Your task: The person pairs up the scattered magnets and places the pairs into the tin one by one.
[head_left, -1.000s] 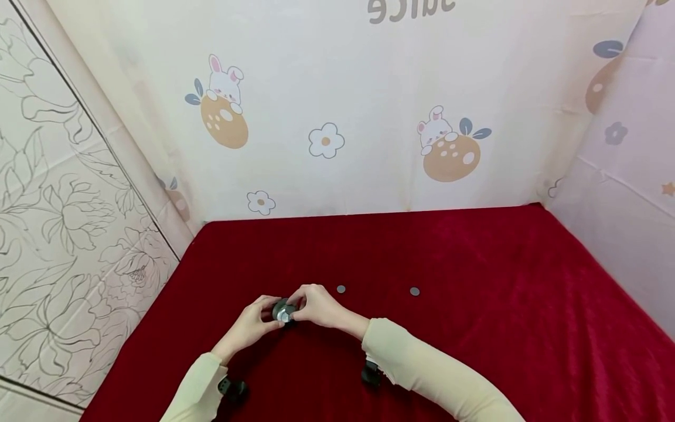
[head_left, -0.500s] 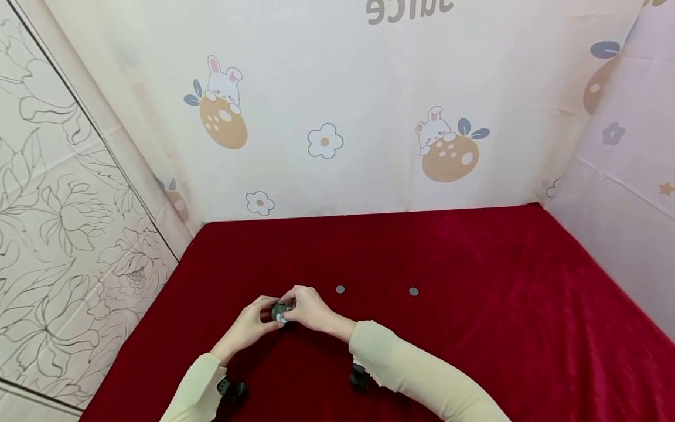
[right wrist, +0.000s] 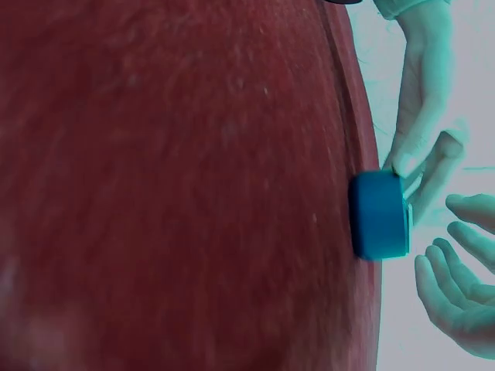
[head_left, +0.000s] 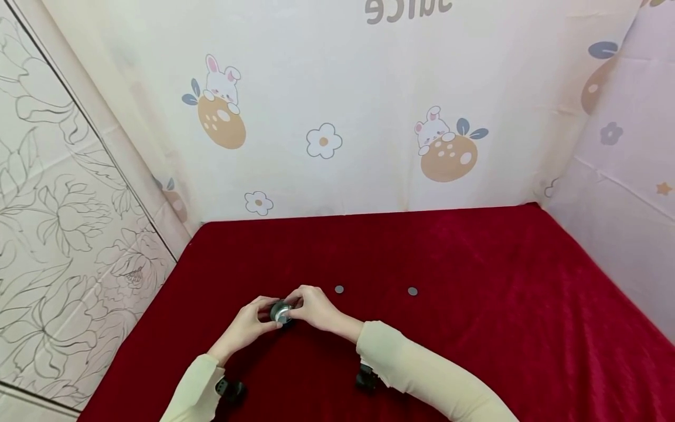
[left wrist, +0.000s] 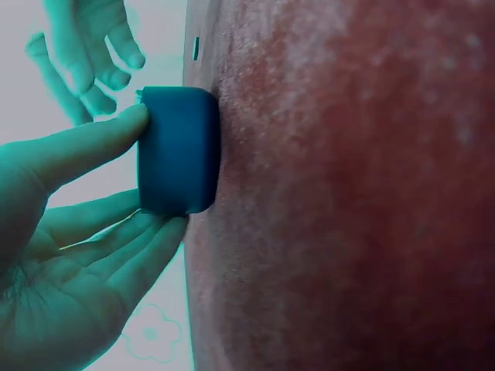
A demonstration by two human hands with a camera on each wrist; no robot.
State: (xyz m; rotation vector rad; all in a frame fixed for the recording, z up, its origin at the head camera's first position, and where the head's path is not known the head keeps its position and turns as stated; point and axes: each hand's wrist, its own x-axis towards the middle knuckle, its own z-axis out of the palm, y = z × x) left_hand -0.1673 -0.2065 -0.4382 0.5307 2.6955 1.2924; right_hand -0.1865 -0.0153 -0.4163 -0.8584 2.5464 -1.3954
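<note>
Rabbit-printed fabric (head_left: 379,88) hangs behind a tabletop (head_left: 474,269) covered in deep red cloth. From the head view, a squat, round container (head_left: 281,312) sits toward the left of the cloth, between the person's two hands; the left hand (head_left: 248,325) grips its left side, and the right hand (head_left: 312,308) bends in from the right. Beyond and to the right lie two small grey discs (head_left: 339,289), well apart. From the left wrist, the container stands upright with its base on the cloth, wider than tall, pinched between thumb and fingers. From the right wrist, the right hand's fingers are loosely curved and parted, with nothing visible in them, just off the container's upper face; the left hand is nearer, being in contact.
</note>
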